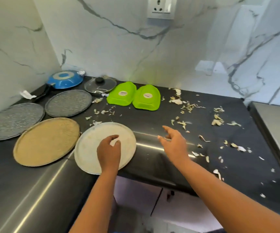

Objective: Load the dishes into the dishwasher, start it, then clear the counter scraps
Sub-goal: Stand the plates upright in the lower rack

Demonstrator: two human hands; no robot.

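Head view | round matte white plate (88, 148) under loosely curled left hand (109, 151) | right hand (175, 142) spread, empty, above glossy black counter (152, 120)

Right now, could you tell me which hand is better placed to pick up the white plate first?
The left hand: it hovers directly over the white plate with fingers loosely curled, while the right hand is off its rim, above bare counter.

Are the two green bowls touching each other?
Touching. The head view shows the left green bowl and the right green bowl meeting along their inner edges, no counter between.
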